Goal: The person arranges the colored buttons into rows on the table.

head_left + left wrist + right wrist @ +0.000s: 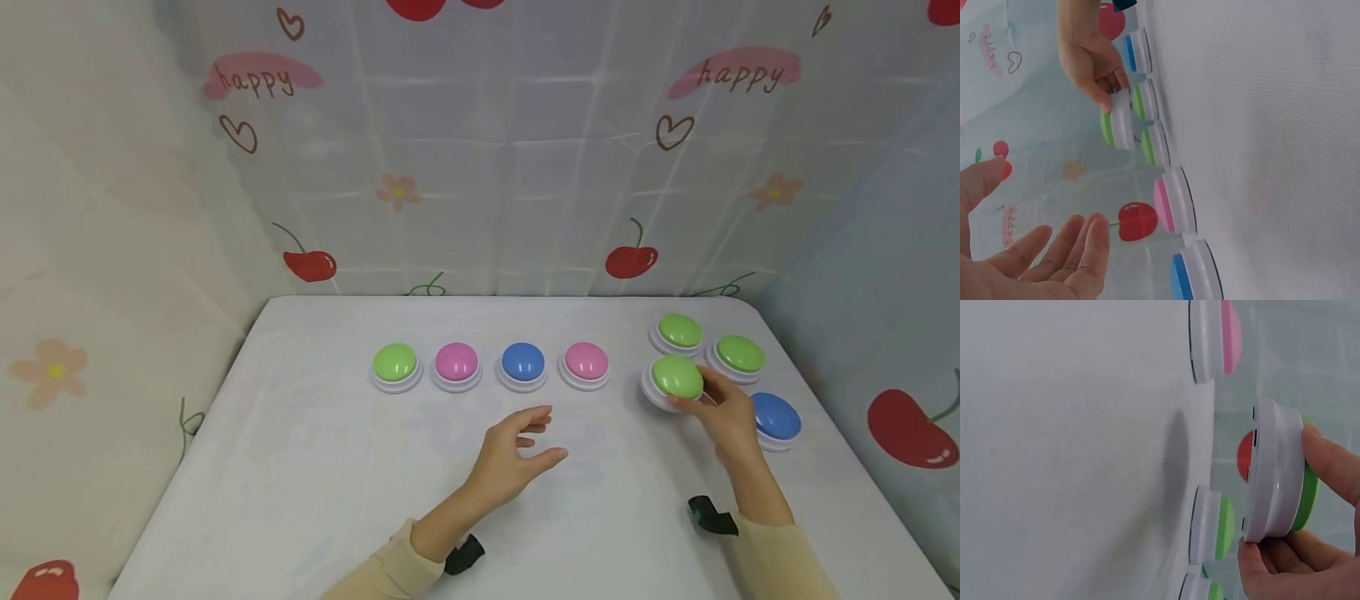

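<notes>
— Head view: the right hand grips a green push button by its white rim, lifted clear of the table near the right edge.

— Which way up?

— Dome up, base level; it's round, no long axis. The left hand hovers wide and empty, well apart, toward the front.

A white surface is seen. A row of four buttons is laid on it: green, pink, blue, pink. More are set at the right.
</notes>
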The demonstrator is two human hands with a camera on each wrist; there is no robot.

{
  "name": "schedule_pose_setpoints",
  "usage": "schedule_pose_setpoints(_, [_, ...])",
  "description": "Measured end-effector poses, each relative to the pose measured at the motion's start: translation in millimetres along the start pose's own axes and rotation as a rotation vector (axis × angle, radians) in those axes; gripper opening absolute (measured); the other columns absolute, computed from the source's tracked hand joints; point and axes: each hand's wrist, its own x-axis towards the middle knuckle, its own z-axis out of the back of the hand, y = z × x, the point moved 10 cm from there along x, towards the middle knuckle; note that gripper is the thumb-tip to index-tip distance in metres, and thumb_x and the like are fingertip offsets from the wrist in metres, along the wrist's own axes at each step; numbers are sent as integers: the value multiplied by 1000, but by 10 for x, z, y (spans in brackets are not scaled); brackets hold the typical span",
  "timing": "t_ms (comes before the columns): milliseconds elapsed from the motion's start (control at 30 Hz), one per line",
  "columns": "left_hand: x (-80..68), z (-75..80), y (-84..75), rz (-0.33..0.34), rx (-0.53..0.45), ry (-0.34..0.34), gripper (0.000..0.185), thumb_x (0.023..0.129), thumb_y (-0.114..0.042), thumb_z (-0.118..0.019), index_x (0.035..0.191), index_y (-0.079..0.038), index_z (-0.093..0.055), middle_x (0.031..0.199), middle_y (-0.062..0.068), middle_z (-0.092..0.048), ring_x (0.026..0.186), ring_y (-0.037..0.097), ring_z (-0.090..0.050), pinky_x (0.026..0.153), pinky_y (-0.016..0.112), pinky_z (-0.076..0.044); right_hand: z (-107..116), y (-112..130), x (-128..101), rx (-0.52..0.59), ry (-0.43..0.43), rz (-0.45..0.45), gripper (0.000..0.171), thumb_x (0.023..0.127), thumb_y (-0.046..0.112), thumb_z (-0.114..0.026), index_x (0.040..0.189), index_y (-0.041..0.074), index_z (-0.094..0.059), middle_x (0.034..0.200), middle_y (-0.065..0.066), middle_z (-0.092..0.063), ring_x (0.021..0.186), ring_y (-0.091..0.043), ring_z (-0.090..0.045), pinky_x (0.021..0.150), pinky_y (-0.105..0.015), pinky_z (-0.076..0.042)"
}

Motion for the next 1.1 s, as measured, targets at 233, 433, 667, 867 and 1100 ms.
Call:
schedule_pose_setpoints(233, [4,3,11,-1,20,3,58,85,-23,-76,137,-8,-54,131,6,-62,116,30,-58,95,30,-53,-117,352,-348,-28,67,148,81,84,21,-78,150,2,-35,152,-23,-39,139,-43,-37,101,-22,-41])
schedule_pose_setpoints(433, [8,2,26,-6,31,4,60,85,-23,-77,139,-10,-53,133,5,-61,117,30,-58,96,32,-54,-323,598,-635,-14,152,277,78,82,17,-80,146,0,-40,146,-22,-44,135,-35,-45,92,-8,-44])
schedule_pose_setpoints(667, [5,4,33,-6,42,17,63,84,-22,-78,140,-11,-52,136,5,-59,119,31,-57,96,36,-54,-606,772,-860,10,242,351,75,76,12,-83,141,1,-47,143,-20,-49,129,-26,-53,94,-8,-45])
schedule_pose_setpoints(867, [-22,47,45,-5,61,39,68,82,-22,-80,142,-11,-50,138,7,-56,120,31,-56,96,42,-54,-887,845,-973,8,310,372,75,74,14,-85,139,2,-50,142,-19,-52,131,-40,-50,104,-26,-45])
schedule_pose_setpoints(1100, [-81,181,132,24,103,45,71,79,-18,-82,141,-6,-50,132,10,-58,118,26,-59,94,39,-55,-1282,945,-1083,29,382,409,74,69,9,-87,135,2,-54,136,-17,-57,127,-38,-54,104,-39,-46])
